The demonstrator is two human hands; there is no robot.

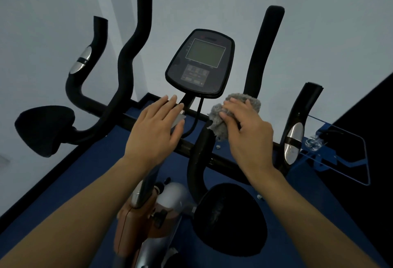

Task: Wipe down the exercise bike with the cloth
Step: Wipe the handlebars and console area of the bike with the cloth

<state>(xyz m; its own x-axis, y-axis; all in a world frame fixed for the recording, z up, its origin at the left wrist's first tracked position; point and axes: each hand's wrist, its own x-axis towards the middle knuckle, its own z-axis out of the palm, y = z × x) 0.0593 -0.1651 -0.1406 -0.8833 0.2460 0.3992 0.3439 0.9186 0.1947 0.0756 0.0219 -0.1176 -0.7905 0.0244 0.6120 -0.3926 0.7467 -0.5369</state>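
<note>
The exercise bike fills the view from above: black handlebars (127, 55) curve upward on both sides, and a black console (201, 63) with a grey screen stands in the middle. My right hand (246, 131) grips a fluffy grey cloth (240, 106) and presses it against the right inner handlebar, just below the console. My left hand (157, 125) lies flat, fingers together, on the centre clamp of the crossbar beside the console stem. Two black elbow pads (44, 127) sit at the left and lower centre.
The bike stands on blue floor (89, 172) in a corner of pale walls. A clear plastic holder (340, 146) on a blue bracket sticks out at the right. Silver pulse sensors (294, 142) sit on the outer grips. A brown and white frame body lies below.
</note>
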